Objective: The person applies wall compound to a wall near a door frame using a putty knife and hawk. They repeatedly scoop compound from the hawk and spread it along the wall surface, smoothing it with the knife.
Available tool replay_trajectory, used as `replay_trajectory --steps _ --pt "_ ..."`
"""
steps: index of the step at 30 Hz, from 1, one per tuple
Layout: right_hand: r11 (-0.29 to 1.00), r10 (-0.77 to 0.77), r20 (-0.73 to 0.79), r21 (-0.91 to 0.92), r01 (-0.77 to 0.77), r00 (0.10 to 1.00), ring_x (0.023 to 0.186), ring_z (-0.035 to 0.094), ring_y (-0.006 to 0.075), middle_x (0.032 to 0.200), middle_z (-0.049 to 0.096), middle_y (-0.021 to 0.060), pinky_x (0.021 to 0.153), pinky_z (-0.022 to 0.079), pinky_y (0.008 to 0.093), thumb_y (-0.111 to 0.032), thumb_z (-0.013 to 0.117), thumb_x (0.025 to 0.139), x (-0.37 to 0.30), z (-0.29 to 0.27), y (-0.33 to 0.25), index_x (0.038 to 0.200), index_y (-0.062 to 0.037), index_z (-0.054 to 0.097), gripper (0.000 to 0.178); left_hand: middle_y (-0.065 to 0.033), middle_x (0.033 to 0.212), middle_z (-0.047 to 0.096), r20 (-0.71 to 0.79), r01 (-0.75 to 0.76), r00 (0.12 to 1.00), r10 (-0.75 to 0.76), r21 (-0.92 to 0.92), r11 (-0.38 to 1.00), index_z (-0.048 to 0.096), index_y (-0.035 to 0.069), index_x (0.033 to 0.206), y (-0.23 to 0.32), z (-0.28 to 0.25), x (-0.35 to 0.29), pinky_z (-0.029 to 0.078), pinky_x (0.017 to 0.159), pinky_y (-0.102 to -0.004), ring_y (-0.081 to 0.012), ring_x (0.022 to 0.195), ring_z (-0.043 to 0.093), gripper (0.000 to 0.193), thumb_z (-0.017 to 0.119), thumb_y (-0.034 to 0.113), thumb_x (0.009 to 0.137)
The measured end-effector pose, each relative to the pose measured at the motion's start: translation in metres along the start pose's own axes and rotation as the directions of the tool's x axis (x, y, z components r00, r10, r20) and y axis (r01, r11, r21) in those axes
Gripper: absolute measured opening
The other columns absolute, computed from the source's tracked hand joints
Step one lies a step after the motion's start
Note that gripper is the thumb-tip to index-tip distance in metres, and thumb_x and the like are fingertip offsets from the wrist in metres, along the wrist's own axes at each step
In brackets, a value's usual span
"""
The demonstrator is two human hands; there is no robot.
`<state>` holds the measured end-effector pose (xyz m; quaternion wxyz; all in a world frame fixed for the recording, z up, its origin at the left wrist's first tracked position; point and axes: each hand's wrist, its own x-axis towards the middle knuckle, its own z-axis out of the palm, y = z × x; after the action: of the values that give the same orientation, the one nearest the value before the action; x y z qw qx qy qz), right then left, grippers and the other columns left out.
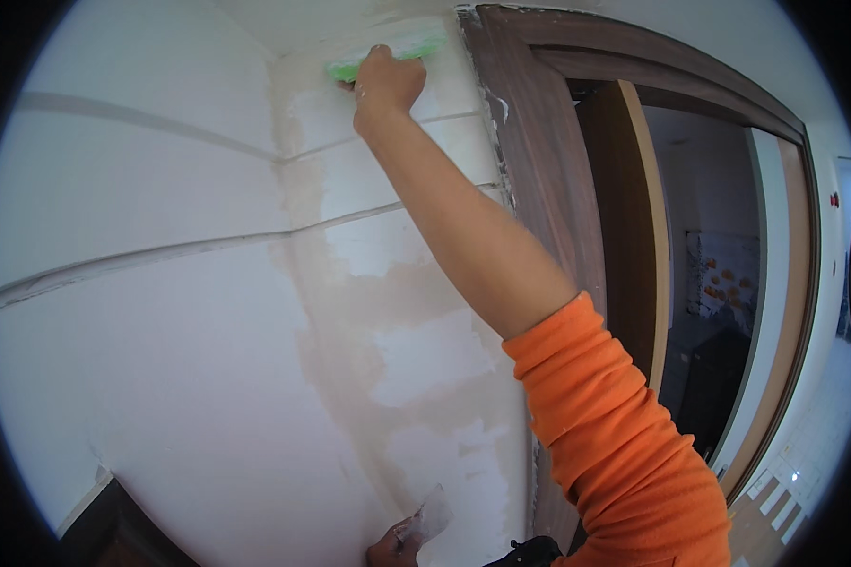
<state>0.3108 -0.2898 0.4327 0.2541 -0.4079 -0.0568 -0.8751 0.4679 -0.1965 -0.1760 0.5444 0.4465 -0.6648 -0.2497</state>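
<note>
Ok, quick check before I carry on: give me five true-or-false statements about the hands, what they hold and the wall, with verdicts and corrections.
1. The right hand holds a green tool. True.

2. The left hand is empty. False: it holds a translucent scraper.

3. The wall shows patches of beige and white. True.

4. The rolled-up sleeve is blue. False: it is orange.

5. In the picture, the right hand is higher than the left hand. True.
</note>
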Motion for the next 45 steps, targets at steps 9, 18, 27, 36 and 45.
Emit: replay_trajectory --steps 9,18,27,36,45 --pt "0.944 -0.292 0.191 -0.097 0.314 0.937 0.084 0.064 0.0225 0.112 0.059 0.0176 0.066 0.063 0.0406 -0.006 0.053 0.094 0.015 -0.005 0.015 0.118 0.0107 0.049 0.030 0.0047 0.089 0.067 0.009 -0.057 0.998 0.056 0.002 0.998 0.069 0.008 0.125 -0.007 0.002 0.001 0.047 0.068 -0.0230 -0.0060 0.076 0.055 0.026 0.063 0.019 0.102" --pt "0.973 -0.152 0.012 0.176 0.148 0.988 0.082 0.066 0.0246 0.109 0.061 0.0188 0.063 0.063 0.0398 -0.004 0.051 0.094 0.048 0.002 0.008 0.114 0.0116 0.052 0.025 0.0042 0.086 0.064 0.028 0.020 0.999 -0.020 -0.019 1.000 0.069 0.008 0.125 -0.005 0.004 0.000 0.046 0.067 -0.0240 -0.0069 0.074 0.053 0.026 0.063 0.020 0.102" --pt "0.803 -0.515 0.126 -0.275 0.529 0.848 0.071 0.062 0.0253 0.093 0.065 0.0153 0.068 0.051 0.0417 -0.010 0.061 0.088 0.000 -0.023 0.021 0.099 0.0077 0.058 0.021 -0.0008 0.075 0.062 0.006 -0.117 0.993 0.117 0.057 0.991 0.069 0.007 0.124 -0.018 -0.001 0.004 0.045 0.058 -0.0284 -0.0097 0.065 0.051 0.029 0.066 0.023 0.100" --pt "0.347 -0.393 0.506 -0.692 0.633 0.768 0.078 0.068 0.0311 0.093 0.071 0.0203 0.078 0.055 0.0415 -0.017 0.064 0.086 0.001 -0.078 -0.037 0.120 0.0054 0.064 0.041 -0.0096 0.069 0.063 -0.041 -0.027 0.999 0.026 -0.007 1.000 0.070 0.003 0.122 0.037 0.001 0.009 0.047 0.057 -0.0340 -0.0135 0.060 0.051 0.030 0.064 0.019 0.097" --pt "-0.562 0.027 0.968 -0.192 0.805 0.249 0.109 0.066 0.0396 0.113 0.071 0.0219 0.095 0.053 0.0487 -0.007 0.060 0.081 0.077 -0.018 -0.115 0.115 -0.0006 0.072 0.036 -0.0134 0.072 0.066 -0.047 -0.023 0.999 0.024 0.008 1.000 0.071 0.001 0.118 0.061 -0.006 0.008 0.046 0.056 -0.0343 -0.0154 0.060 0.053 0.026 0.061 0.012 0.096"
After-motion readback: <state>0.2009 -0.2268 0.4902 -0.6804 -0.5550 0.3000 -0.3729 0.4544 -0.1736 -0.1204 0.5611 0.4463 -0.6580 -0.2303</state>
